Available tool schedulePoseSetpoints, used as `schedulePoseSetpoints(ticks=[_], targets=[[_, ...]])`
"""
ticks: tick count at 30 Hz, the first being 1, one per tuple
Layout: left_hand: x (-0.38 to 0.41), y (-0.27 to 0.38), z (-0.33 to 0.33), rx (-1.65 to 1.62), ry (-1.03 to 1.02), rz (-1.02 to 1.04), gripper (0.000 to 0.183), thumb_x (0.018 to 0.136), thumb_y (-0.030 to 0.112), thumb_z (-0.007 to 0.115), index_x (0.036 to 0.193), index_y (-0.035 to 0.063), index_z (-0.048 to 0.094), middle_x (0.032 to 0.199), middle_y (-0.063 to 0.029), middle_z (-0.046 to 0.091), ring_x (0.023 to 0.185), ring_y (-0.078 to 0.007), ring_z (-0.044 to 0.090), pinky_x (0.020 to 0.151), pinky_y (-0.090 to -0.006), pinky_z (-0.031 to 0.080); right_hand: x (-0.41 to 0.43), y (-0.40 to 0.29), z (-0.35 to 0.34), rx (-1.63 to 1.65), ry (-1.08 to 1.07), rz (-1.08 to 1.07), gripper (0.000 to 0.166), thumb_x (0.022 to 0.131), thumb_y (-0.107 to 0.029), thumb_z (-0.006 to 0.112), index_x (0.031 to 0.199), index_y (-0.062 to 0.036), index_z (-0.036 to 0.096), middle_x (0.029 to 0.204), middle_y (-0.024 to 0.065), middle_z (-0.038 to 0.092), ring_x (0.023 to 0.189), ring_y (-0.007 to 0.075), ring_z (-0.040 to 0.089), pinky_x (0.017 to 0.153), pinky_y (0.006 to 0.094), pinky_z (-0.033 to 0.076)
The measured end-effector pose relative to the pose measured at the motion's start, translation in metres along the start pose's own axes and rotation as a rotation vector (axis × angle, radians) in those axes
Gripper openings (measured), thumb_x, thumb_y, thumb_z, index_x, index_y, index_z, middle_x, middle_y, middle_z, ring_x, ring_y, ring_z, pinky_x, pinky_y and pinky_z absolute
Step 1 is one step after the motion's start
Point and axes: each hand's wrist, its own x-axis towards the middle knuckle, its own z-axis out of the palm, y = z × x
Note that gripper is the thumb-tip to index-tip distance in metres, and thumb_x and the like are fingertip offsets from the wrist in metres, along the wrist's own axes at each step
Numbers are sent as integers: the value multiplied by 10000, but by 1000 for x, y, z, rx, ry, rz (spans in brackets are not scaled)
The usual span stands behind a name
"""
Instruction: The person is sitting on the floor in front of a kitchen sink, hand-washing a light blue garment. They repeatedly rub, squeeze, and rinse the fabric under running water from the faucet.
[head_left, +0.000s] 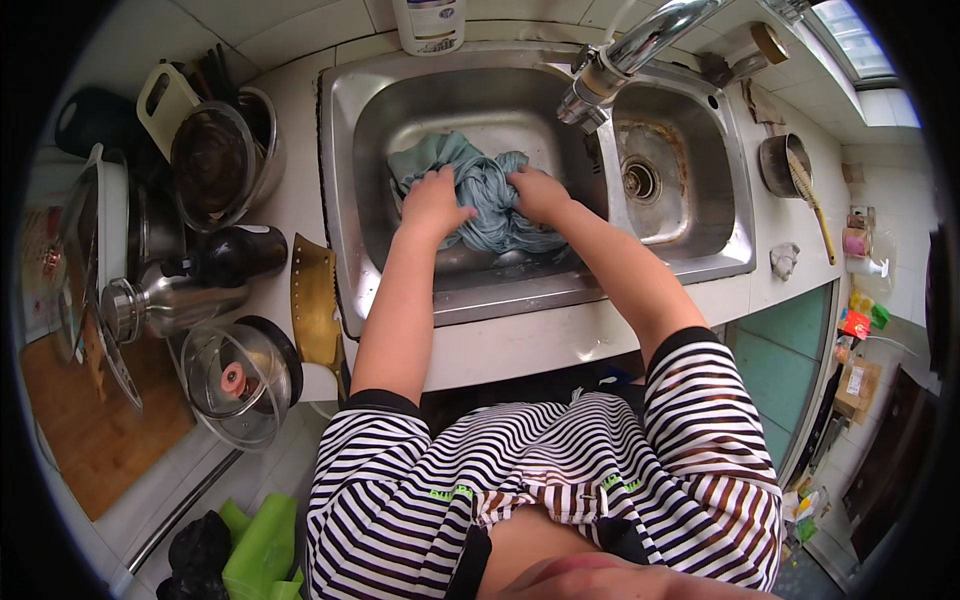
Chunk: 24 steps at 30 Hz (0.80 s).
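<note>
A wet, crumpled blue-green cloth (484, 187) lies bunched in the larger bowl of a stainless steel double sink (465, 82). My left hand (436, 204) grips its left part from above, thumb pointing right across the folds. On the other side my right hand (538, 196) grips the twisted right part, its fingertips hidden in the fabric. The chrome faucet (589, 101) hangs above the divider between the bowls, to the upper right of my hands. No water is seen running from it.
Pots (214, 165), a steel bottle (187, 300), a dark bottle (240, 255) and a glass lid (232, 386) crowd the left counter. A white bottle (431, 26) stands behind the sink. To the right are a small pot (784, 161), a yellow-handled brush (814, 202) and a crumpled rag (784, 260).
</note>
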Motion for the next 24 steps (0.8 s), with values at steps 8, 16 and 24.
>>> schedulePoseSetpoints(ticks=[8, 16, 24], targets=[[5, 48, 46, 272, 93, 514, 1044, 504, 481, 823, 1371, 112, 375, 1410, -186, 358, 1352, -373, 252, 1064, -572, 230, -155, -45, -42, -173, 336, -100, 316, 773, -320, 664, 966, -71, 640, 950, 118, 620, 969, 298, 554, 931, 451, 390], [53, 91, 96, 237, 4, 424, 644, 573, 412, 755, 1177, 274, 581, 1262, -135, 496, 1237, -337, 410, 938, -606, 335, -173, -50, -43, 5, 499, -80, 216, 765, -236, 627, 777, -21, 643, 723, 127, 626, 762, 304, 579, 811, 395, 422], [53, 89, 98, -499, 59, -17, 565, 666, 472, 745, 1036, 64, 617, 1140, -154, 584, 1071, -377, 529, 874, -404, 448, -174, -45, -44, 80, 550, -74, 174, 739, -197, 640, 745, -25, 623, 662, 132, 604, 711, 306, 580, 752, 396, 437]])
